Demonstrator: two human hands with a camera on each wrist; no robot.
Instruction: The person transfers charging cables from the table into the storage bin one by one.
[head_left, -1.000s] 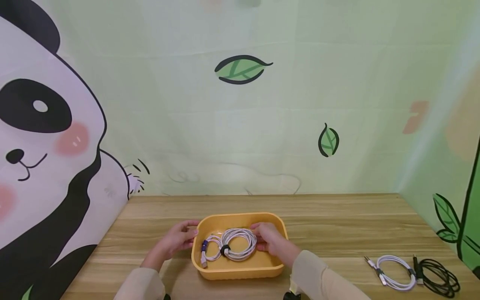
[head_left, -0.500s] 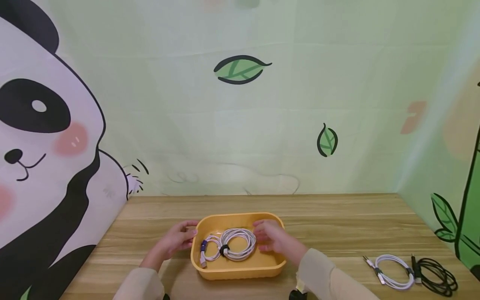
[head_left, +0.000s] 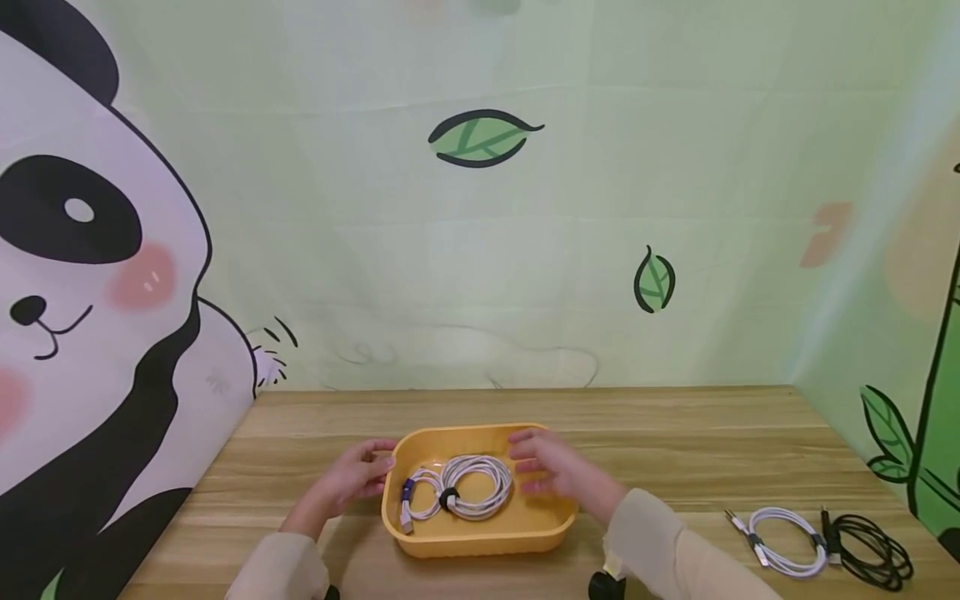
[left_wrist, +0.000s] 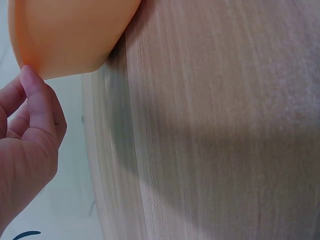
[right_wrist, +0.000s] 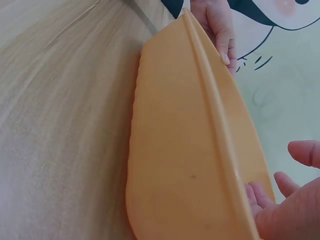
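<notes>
A yellow plastic storage bin stands on the wooden table, holding two coiled cables. The larger white cable is tied with a black strap. Left of it lies a smaller white cable with a blue strap and a USB plug. My left hand pinches the bin's left rim, thumb at the edge in the left wrist view. Over the bin's right end is my right hand, its fingers spread and relaxed with nothing in them. In the right wrist view its fingertips reach inside the far wall.
To the right on the table lie a white coiled cable with black straps and, beside it, a black coiled cable. A pale green backdrop with a printed panda and leaves rises behind the table.
My right hand has drawn away from the larger white cable toward the bin's right end, and its fingers have spread. My left hand has stayed at the left rim.
</notes>
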